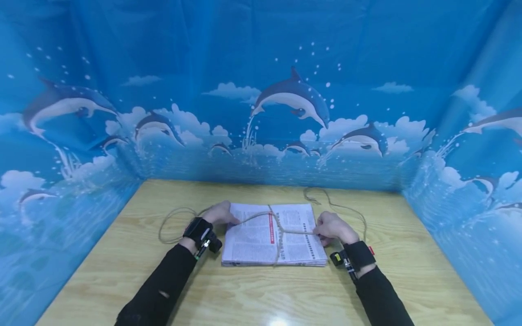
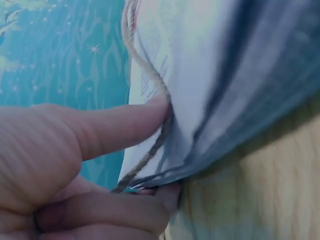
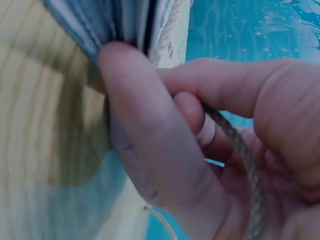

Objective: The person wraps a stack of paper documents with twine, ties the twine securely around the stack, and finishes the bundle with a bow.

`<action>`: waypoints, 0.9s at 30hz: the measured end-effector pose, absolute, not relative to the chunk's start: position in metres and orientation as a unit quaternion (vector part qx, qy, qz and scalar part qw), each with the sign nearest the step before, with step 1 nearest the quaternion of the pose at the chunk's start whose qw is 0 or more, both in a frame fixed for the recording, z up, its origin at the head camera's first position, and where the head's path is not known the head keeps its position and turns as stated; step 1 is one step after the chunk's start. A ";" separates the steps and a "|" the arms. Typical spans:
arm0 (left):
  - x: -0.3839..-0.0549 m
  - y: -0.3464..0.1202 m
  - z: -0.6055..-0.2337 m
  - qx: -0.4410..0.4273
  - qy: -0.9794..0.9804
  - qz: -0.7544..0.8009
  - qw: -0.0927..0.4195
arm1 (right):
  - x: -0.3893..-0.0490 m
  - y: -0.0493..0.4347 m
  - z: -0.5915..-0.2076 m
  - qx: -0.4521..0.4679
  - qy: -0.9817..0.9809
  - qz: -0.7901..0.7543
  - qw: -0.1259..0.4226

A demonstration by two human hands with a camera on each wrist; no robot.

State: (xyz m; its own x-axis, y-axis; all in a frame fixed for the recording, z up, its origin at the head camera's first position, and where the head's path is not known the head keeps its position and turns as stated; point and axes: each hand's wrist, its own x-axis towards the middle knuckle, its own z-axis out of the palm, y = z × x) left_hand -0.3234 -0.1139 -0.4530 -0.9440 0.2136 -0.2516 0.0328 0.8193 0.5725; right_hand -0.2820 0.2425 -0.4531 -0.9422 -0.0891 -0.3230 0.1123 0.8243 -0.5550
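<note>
A stack of folded newspapers (image 1: 248, 246) lies flat on the wooden table, with a thin twine rope (image 1: 299, 232) running down over it and crossing near its middle. At the stack's left edge, my left hand (image 1: 219, 213) pinches the rope. In the left wrist view its thumb presses the rope (image 2: 145, 62) against the top sheet while the fingers curl below the paper's edge. My right hand (image 1: 335, 227) grips the rope's other side at the right edge. In the right wrist view, the rope (image 3: 242, 145) trails through its curled fingers, close beside the paper edges.
A loose loop of rope (image 1: 162, 226) lies on the table left of the stack. Another slack length (image 1: 346, 208) curves behind the right hand. A blue dolphin-print curtain (image 1: 228, 163) encloses the table (image 1: 261, 299) at the back and both sides.
</note>
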 end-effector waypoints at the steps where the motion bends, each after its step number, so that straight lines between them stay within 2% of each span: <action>1: -0.325 -0.113 -0.454 0.056 0.938 0.303 0.159 | -0.282 0.243 -0.454 0.005 0.940 -0.298 0.169; 10: -0.330 -0.112 -0.457 0.002 0.905 0.384 0.185 | -0.281 0.243 -0.453 0.006 0.933 -0.316 0.171; 14: -0.330 -0.116 -0.460 0.010 0.910 0.371 0.187 | -0.280 0.240 -0.452 0.008 0.934 -0.314 0.169; 19: -0.324 -0.117 -0.453 0.064 0.920 0.341 0.181 | -0.278 0.239 -0.451 0.007 0.935 -0.314 0.167; 27: -0.323 -0.125 -0.454 0.043 0.890 0.394 0.225 | -0.276 0.239 -0.453 0.007 0.929 -0.331 0.164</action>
State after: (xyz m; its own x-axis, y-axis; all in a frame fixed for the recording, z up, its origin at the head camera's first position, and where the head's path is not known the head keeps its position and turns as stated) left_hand -0.3232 -0.1250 -0.4537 -0.8951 0.2531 -0.3671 -0.1018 0.6855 0.7209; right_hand -0.2759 0.2393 -0.4531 -0.9464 -0.0944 -0.3089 0.1219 0.7813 -0.6121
